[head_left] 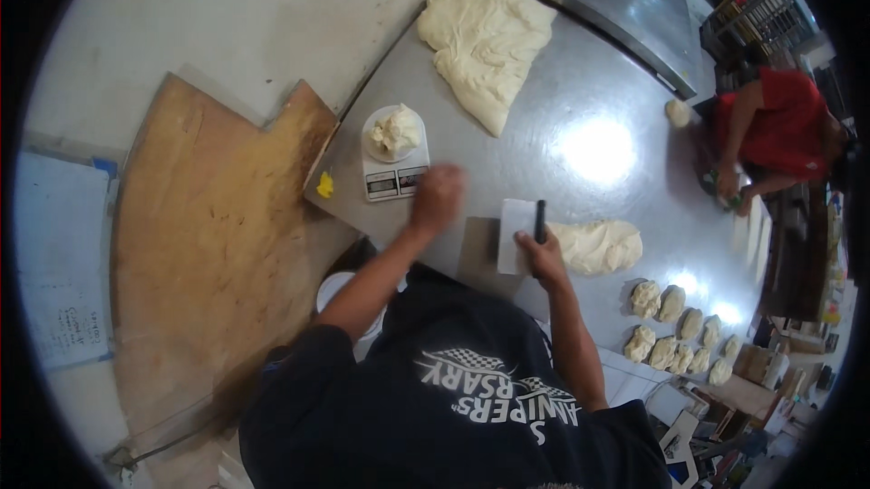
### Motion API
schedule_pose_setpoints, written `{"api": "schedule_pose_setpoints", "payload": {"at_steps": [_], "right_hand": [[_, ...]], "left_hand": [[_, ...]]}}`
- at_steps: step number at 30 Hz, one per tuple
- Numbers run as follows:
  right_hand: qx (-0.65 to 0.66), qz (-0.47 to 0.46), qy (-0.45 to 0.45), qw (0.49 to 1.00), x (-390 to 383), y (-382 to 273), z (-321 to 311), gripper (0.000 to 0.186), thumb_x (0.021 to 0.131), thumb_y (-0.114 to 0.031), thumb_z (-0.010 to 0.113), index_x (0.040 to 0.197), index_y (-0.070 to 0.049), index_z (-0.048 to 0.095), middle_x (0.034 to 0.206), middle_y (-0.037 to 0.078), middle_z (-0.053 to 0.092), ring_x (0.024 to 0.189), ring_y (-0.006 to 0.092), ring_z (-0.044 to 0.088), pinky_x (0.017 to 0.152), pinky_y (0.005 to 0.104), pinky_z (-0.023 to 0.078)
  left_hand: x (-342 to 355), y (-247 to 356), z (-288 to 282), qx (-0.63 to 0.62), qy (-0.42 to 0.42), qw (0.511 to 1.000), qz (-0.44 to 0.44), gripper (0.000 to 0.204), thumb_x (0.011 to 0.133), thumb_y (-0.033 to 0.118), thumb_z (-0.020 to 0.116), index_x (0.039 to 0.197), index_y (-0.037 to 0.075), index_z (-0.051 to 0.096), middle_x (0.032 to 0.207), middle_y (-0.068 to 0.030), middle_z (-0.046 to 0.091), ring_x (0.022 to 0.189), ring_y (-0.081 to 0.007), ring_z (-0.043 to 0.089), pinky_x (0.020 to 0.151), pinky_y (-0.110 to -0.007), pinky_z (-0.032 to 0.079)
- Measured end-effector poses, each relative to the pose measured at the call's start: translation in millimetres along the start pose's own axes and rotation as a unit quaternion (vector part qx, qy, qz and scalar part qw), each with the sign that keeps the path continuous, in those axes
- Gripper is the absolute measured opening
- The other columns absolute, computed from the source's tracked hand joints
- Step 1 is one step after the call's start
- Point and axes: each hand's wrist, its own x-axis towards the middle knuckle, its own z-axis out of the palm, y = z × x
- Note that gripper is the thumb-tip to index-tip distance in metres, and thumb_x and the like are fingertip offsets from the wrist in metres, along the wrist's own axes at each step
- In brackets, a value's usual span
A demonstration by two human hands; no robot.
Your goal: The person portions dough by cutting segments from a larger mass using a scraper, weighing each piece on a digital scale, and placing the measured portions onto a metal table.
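My right hand (546, 261) grips a dough scraper (518, 226) with a pale, flat blade and a black handle, held up over the steel table. Just right of that hand lies a long piece of dough (600, 246). My left hand (439, 199) is blurred by motion, near the lower right corner of a white kitchen scale (384, 183); whether its fingers are closed I cannot tell. A lump of dough (396, 131) sits on the scale's round plate. Farther back, a large mass of dough (489, 40) spreads over the table.
Several small dough pieces (681, 330) stand in rows at the table's right. A co-worker in a red shirt (787, 126) works at the far right, with a dough ball (677, 113) nearby. A yellow scrap (325, 184) lies by the table's left corner, beside a wooden board (213, 244).
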Motion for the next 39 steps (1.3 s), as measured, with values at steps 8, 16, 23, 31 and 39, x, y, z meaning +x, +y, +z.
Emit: {"api": "schedule_pose_setpoints", "payload": {"at_steps": [8,16,23,31,39], "right_hand": [[-0.033,-0.046,0.075,0.996,-21,0,-30,0.041,0.093,-0.021,0.080,0.124,0.000,0.062,0.104,0.011,0.073,0.088,0.0188,0.070,0.078,0.0345,0.057],[-0.184,-0.115,0.098,0.971,-14,27,-33,0.039,0.087,-0.020,0.082,0.109,0.004,0.060,0.094,0.018,0.073,0.084,0.0260,0.071,0.076,0.0386,0.056],[-0.397,-0.160,0.147,0.892,-4,39,14,0.043,0.087,-0.019,0.077,0.110,0.001,0.047,0.084,0.034,0.068,0.081,0.0548,0.067,0.070,0.0593,0.053],[-0.384,-0.171,0.155,0.894,24,51,37,0.048,0.089,-0.026,0.077,0.113,-0.001,0.044,0.081,0.034,0.067,0.079,0.0565,0.066,0.071,0.0623,0.051],[-0.317,-0.162,0.137,0.924,26,48,26,0.046,0.086,-0.030,0.081,0.104,0.001,0.052,0.084,0.029,0.069,0.083,0.0492,0.070,0.073,0.0551,0.053]], "left_hand": [[-35,100,70,-0.093,-0.177,0.977,-0.075,0.024,0.088,0.019,0.073,0.108,0.006,0.077,0.095,-0.0157,0.074,0.090,-0.0361,0.071,0.082,-0.045,0.057],[-34,96,41,-0.220,-0.177,0.945,-0.165,0.024,0.090,0.027,0.077,0.104,0.008,0.081,0.095,-0.0184,0.076,0.082,-0.0374,0.073,0.074,-0.044,0.057],[-48,82,44,-0.120,-0.160,0.974,-0.111,0.022,0.092,0.027,0.075,0.104,0.010,0.082,0.089,-0.0136,0.076,0.080,-0.0342,0.072,0.072,-0.044,0.057],[-29,54,20,-0.064,-0.062,0.992,-0.091,0.026,0.090,0.024,0.075,0.112,0.012,0.079,0.088,-0.0089,0.073,0.082,-0.0320,0.071,0.074,-0.044,0.056],[67,-49,-70,0.317,0.102,0.940,-0.073,0.040,0.097,0.031,0.068,0.135,0.017,0.069,0.127,-0.0219,0.061,0.120,-0.0397,0.055,0.109,-0.064,0.035]]}}
